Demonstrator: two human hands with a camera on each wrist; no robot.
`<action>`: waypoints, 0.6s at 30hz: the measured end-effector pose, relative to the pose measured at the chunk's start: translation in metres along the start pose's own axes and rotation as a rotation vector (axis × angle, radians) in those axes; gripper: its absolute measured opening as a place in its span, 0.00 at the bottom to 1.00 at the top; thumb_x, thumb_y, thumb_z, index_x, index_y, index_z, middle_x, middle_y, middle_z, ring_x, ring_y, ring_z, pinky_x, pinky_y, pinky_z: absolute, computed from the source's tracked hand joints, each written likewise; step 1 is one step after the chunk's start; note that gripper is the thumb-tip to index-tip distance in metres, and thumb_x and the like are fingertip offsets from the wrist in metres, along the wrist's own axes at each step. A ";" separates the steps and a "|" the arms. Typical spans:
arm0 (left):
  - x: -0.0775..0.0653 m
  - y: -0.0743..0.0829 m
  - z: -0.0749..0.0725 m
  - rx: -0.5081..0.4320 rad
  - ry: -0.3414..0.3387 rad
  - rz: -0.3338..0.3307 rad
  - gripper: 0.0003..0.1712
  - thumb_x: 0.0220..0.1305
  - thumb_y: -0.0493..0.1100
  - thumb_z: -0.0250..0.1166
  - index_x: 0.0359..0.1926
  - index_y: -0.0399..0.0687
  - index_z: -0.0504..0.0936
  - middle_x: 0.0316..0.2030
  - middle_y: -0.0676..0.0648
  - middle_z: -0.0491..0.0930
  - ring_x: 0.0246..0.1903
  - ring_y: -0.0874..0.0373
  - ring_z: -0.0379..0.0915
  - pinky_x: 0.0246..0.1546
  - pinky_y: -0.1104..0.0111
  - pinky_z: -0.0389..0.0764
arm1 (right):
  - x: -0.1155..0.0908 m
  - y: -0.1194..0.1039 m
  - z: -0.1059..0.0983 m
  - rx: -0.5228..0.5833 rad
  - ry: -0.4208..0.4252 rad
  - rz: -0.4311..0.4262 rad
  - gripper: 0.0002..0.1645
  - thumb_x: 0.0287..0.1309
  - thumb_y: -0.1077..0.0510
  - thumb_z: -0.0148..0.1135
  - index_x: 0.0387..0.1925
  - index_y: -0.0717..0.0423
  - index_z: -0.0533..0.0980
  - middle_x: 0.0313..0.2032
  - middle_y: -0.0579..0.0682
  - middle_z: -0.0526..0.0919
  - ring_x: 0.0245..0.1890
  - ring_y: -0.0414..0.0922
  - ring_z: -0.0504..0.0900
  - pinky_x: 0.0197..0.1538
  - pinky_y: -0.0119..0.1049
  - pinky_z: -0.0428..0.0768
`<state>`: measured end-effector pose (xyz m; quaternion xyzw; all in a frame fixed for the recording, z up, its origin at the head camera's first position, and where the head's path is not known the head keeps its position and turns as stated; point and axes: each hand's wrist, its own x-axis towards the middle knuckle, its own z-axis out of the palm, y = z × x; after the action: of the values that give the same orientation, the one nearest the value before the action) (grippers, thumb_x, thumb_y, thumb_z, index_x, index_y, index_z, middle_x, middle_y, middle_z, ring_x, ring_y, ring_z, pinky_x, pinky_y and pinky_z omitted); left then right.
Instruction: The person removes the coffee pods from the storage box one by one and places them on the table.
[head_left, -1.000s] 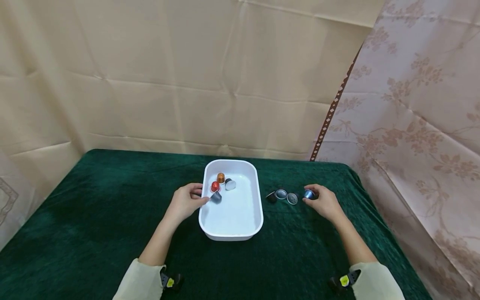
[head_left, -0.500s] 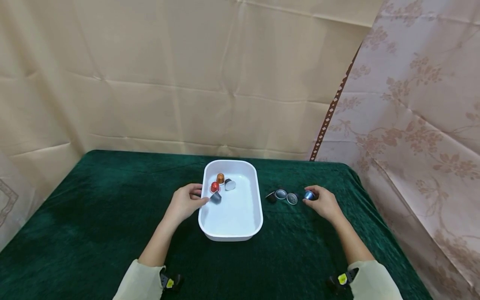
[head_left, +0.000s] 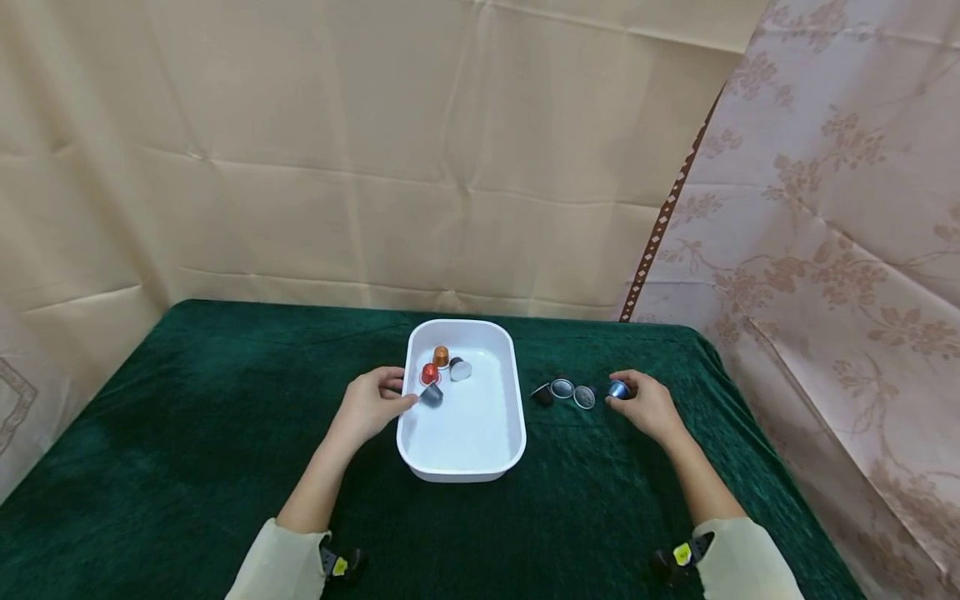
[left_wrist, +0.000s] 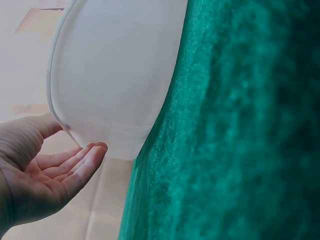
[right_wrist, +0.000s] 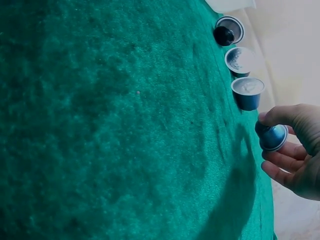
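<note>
My left hand (head_left: 373, 402) holds the left rim of a white tray (head_left: 461, 477), thumb over the edge and fingers against the outer wall, as the left wrist view shows. Between the thumb and fingers of my right hand (head_left: 645, 405) is a blue coffee capsule (head_left: 618, 389), pinched to the right of the tray. Its rim faces the fingers in the right wrist view. Inside the tray lie an orange capsule (head_left: 441, 357), a red capsule (head_left: 430, 373), a grey capsule (head_left: 432, 395) and a pale-lidded capsule (head_left: 461, 371).
Between tray and right hand, a black capsule (head_left: 543, 395) lies on its side. Beside it are two silver-lidded capsules, a farther one (head_left: 562, 388) and a nearer one (head_left: 584, 397). Dark green cloth (head_left: 225, 417) covers the table, with a beige curtain (head_left: 337, 167) behind.
Almost nothing differs. The right forearm and its sleeve have shifted slightly left, while both hands keep their holds on the tray and the blue capsule.
</note>
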<state>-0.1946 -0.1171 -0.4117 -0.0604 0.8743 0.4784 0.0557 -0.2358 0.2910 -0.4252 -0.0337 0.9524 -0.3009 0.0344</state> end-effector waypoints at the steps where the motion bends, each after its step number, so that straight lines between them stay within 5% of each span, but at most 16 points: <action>1: 0.000 0.000 0.000 -0.001 0.000 -0.003 0.29 0.57 0.44 0.65 0.59 0.42 0.70 0.50 0.41 0.77 0.42 0.53 0.78 0.38 0.68 0.82 | 0.000 0.000 0.000 0.001 -0.004 0.003 0.26 0.58 0.56 0.59 0.57 0.62 0.70 0.50 0.65 0.76 0.47 0.56 0.75 0.47 0.50 0.76; 18: 0.002 -0.003 0.002 -0.005 0.006 -0.012 0.29 0.57 0.44 0.66 0.59 0.43 0.71 0.49 0.42 0.78 0.40 0.55 0.78 0.38 0.67 0.82 | 0.005 0.000 0.006 0.010 -0.019 0.039 0.26 0.60 0.56 0.58 0.58 0.62 0.68 0.53 0.67 0.74 0.51 0.59 0.74 0.52 0.55 0.74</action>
<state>-0.1963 -0.1173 -0.4160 -0.0670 0.8728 0.4802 0.0557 -0.2397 0.2868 -0.4301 -0.0178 0.9509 -0.3048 0.0496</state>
